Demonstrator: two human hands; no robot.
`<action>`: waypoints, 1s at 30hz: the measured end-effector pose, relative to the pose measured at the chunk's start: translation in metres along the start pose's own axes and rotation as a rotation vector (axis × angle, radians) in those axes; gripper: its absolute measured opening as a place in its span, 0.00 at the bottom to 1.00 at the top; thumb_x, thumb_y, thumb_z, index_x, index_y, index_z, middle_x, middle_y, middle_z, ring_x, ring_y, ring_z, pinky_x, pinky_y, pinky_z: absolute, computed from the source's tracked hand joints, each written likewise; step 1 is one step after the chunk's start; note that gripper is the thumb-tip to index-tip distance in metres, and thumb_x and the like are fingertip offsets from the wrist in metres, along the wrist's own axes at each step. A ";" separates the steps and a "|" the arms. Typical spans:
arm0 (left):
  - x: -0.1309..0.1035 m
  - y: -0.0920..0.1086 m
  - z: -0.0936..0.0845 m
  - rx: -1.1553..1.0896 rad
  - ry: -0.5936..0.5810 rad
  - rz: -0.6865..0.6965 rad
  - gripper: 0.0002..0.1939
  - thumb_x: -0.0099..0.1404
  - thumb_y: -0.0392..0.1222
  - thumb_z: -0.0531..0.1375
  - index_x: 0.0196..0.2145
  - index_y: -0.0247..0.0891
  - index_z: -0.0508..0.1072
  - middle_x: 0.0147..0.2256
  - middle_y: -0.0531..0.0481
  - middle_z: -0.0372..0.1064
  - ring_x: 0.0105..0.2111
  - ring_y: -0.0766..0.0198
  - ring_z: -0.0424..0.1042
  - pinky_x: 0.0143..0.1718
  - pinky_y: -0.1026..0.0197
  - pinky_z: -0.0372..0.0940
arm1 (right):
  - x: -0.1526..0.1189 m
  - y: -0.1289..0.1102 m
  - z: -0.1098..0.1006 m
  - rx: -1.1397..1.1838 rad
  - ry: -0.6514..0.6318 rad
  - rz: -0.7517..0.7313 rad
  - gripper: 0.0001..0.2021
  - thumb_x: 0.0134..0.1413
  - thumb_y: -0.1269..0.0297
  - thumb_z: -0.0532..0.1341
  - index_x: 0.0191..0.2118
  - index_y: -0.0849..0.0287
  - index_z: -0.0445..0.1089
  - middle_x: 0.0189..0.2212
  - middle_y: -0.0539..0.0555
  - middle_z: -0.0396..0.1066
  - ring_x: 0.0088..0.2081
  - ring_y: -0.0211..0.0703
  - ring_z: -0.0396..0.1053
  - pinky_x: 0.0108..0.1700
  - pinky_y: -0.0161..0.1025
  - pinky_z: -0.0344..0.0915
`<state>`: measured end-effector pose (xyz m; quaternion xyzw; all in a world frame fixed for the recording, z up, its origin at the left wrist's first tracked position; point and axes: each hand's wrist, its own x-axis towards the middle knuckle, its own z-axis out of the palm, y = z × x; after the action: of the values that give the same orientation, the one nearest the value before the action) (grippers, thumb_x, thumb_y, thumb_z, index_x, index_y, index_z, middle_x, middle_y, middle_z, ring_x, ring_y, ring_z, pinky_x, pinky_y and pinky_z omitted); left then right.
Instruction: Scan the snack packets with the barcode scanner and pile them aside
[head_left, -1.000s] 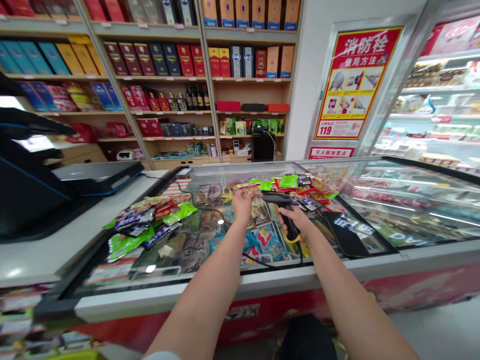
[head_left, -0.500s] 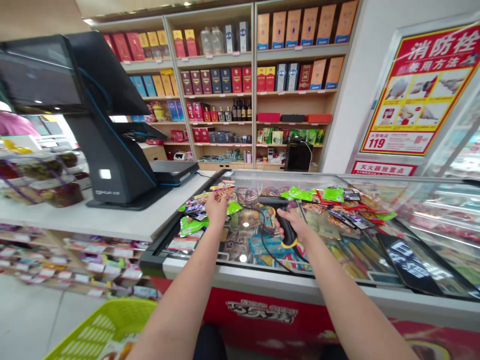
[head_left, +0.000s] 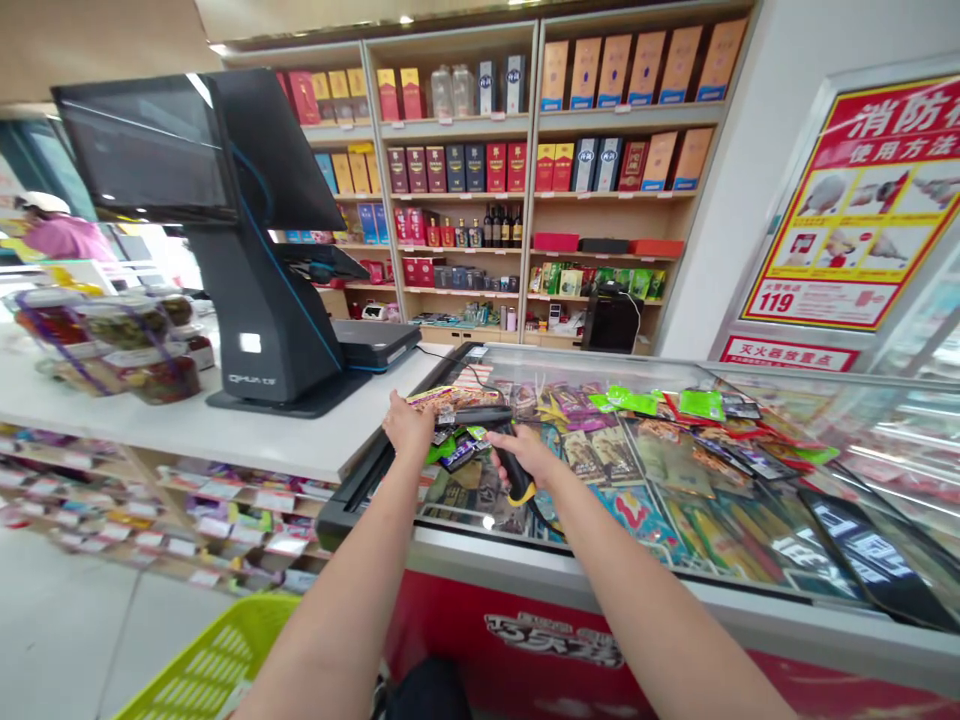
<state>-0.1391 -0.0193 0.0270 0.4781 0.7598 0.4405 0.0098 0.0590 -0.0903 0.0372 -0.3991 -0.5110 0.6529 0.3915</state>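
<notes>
Two hands are in use above the glass top of a chest freezer (head_left: 517,557). The left hand (head_left: 409,432) grasps a snack packet (head_left: 442,395) over the freezer's left edge. The right hand (head_left: 529,455) is closed round the grip of a black-and-yellow scanner (head_left: 517,482); the scanner head points left and overlaps the packet in view. Contact between the two cannot be determined.

Surface: a group of packets (head_left: 459,450), partly hidden by the hands and scanner, lies on the glass near the left edge. A second, larger group of loose packets (head_left: 701,405), green, red and dark, lies toward the rear edge, right of centre. A black panel with white characters (head_left: 874,560) lies flat near the front edge, at the right. Bagged goods are visible beneath the glass.

Surroundings: a white counter (head_left: 300,437) adjoins the freezer's left edge. It carries a display terminal (head_left: 274,310), with lidded jars (head_left: 124,330) to the left of it. A green basket (head_left: 217,650) is below the counter's near right corner. Shelving (head_left: 622,114) with boxed bottles covers the rear wall; a red-and-yellow poster (head_left: 862,205) is mounted at the right.
</notes>
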 end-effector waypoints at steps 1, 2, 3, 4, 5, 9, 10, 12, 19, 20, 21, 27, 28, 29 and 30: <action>0.000 -0.001 0.000 0.004 -0.001 0.023 0.35 0.59 0.44 0.60 0.61 0.26 0.58 0.55 0.28 0.66 0.56 0.43 0.65 0.57 0.45 0.58 | 0.001 0.001 0.003 -0.004 -0.004 -0.002 0.17 0.44 0.53 0.67 0.32 0.58 0.62 0.14 0.43 0.66 0.13 0.33 0.61 0.15 0.31 0.62; 0.001 -0.002 0.001 0.005 -0.006 0.043 0.33 0.59 0.44 0.59 0.60 0.27 0.60 0.56 0.28 0.65 0.57 0.43 0.64 0.58 0.44 0.57 | 0.000 0.002 0.004 -0.007 -0.006 -0.004 0.18 0.44 0.52 0.67 0.31 0.58 0.61 0.14 0.43 0.65 0.13 0.33 0.61 0.15 0.31 0.61; 0.001 -0.003 0.001 0.004 -0.010 0.059 0.31 0.60 0.44 0.58 0.58 0.28 0.62 0.57 0.29 0.64 0.58 0.44 0.63 0.58 0.43 0.56 | 0.000 0.002 0.005 -0.010 -0.005 -0.007 0.18 0.44 0.52 0.67 0.30 0.58 0.61 0.14 0.43 0.65 0.13 0.33 0.61 0.15 0.31 0.61; 0.001 -0.003 0.001 0.003 -0.008 0.073 0.29 0.60 0.44 0.58 0.57 0.29 0.63 0.57 0.29 0.63 0.59 0.44 0.62 0.59 0.42 0.55 | -0.001 0.002 0.004 -0.013 0.002 -0.010 0.18 0.43 0.52 0.68 0.29 0.58 0.61 0.14 0.43 0.65 0.13 0.33 0.61 0.15 0.31 0.61; 0.000 -0.003 0.002 0.000 0.003 0.089 0.27 0.61 0.44 0.57 0.56 0.29 0.64 0.57 0.29 0.63 0.59 0.44 0.61 0.60 0.41 0.54 | -0.003 0.001 0.003 -0.015 0.014 -0.013 0.19 0.42 0.51 0.68 0.29 0.58 0.61 0.14 0.43 0.65 0.13 0.32 0.61 0.14 0.31 0.61; -0.011 0.014 0.013 -0.059 0.075 0.209 0.23 0.61 0.44 0.57 0.53 0.33 0.67 0.59 0.31 0.59 0.62 0.45 0.56 0.62 0.39 0.49 | -0.011 -0.006 -0.013 0.002 0.090 -0.064 0.19 0.42 0.51 0.68 0.27 0.58 0.61 0.14 0.44 0.65 0.13 0.33 0.61 0.15 0.31 0.62; -0.017 0.022 0.018 -0.088 0.075 0.250 0.22 0.61 0.44 0.57 0.52 0.34 0.68 0.59 0.32 0.59 0.62 0.45 0.56 0.62 0.40 0.49 | -0.014 -0.009 -0.019 0.010 0.108 -0.080 0.19 0.42 0.51 0.68 0.27 0.58 0.61 0.13 0.44 0.65 0.13 0.33 0.61 0.15 0.31 0.62; -0.033 0.045 0.032 -0.149 0.044 0.335 0.21 0.60 0.44 0.58 0.50 0.36 0.69 0.59 0.35 0.60 0.61 0.46 0.57 0.62 0.42 0.50 | -0.020 -0.013 -0.033 0.033 0.152 -0.116 0.19 0.42 0.50 0.67 0.27 0.59 0.62 0.13 0.45 0.65 0.13 0.33 0.61 0.15 0.31 0.63; -0.110 0.138 0.092 -0.256 -0.202 0.451 0.19 0.59 0.41 0.60 0.49 0.38 0.70 0.57 0.37 0.63 0.60 0.50 0.61 0.61 0.47 0.54 | -0.056 -0.020 -0.111 0.173 0.365 -0.216 0.19 0.41 0.48 0.67 0.28 0.58 0.64 0.13 0.45 0.64 0.13 0.34 0.60 0.15 0.32 0.61; -0.119 0.150 0.100 -0.254 -0.248 0.455 0.20 0.59 0.40 0.60 0.50 0.38 0.69 0.56 0.37 0.64 0.59 0.51 0.62 0.60 0.48 0.55 | -0.063 -0.020 -0.126 0.183 0.395 -0.229 0.19 0.41 0.48 0.67 0.28 0.58 0.64 0.14 0.45 0.65 0.13 0.34 0.60 0.15 0.32 0.61; -0.128 0.161 0.108 -0.246 -0.297 0.454 0.21 0.59 0.40 0.59 0.51 0.37 0.69 0.55 0.37 0.65 0.58 0.51 0.63 0.60 0.48 0.55 | -0.070 -0.020 -0.140 0.184 0.422 -0.241 0.19 0.41 0.48 0.67 0.28 0.59 0.64 0.14 0.45 0.65 0.13 0.34 0.61 0.15 0.32 0.61; -0.154 0.214 0.148 -0.121 -0.566 0.399 0.27 0.61 0.44 0.59 0.57 0.34 0.63 0.56 0.35 0.67 0.57 0.51 0.65 0.56 0.53 0.58 | -0.106 -0.016 -0.215 0.076 0.568 -0.298 0.20 0.39 0.48 0.68 0.23 0.58 0.62 0.13 0.46 0.63 0.13 0.33 0.60 0.15 0.33 0.62; -0.154 0.221 0.155 -0.095 -0.593 0.384 0.27 0.62 0.46 0.58 0.57 0.34 0.63 0.56 0.35 0.67 0.57 0.51 0.66 0.55 0.53 0.59 | -0.109 -0.014 -0.224 0.064 0.592 -0.307 0.20 0.38 0.48 0.68 0.23 0.58 0.62 0.13 0.45 0.63 0.13 0.33 0.60 0.15 0.33 0.62; -0.154 0.228 0.161 -0.068 -0.612 0.366 0.26 0.63 0.47 0.57 0.56 0.34 0.64 0.55 0.34 0.68 0.56 0.50 0.67 0.54 0.52 0.59 | -0.111 -0.011 -0.232 0.059 0.609 -0.311 0.20 0.38 0.48 0.68 0.23 0.58 0.62 0.13 0.45 0.63 0.13 0.33 0.60 0.15 0.33 0.62; -0.153 0.233 0.167 -0.043 -0.622 0.345 0.25 0.63 0.49 0.57 0.55 0.35 0.64 0.53 0.34 0.69 0.55 0.49 0.69 0.53 0.52 0.60 | -0.112 -0.007 -0.238 0.059 0.619 -0.311 0.20 0.37 0.48 0.68 0.23 0.58 0.62 0.13 0.45 0.63 0.12 0.33 0.60 0.15 0.33 0.62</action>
<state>0.1841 0.0146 0.0213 0.7102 0.6191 0.2851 0.1761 0.3211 -0.1072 0.0198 -0.4841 -0.4037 0.4478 0.6342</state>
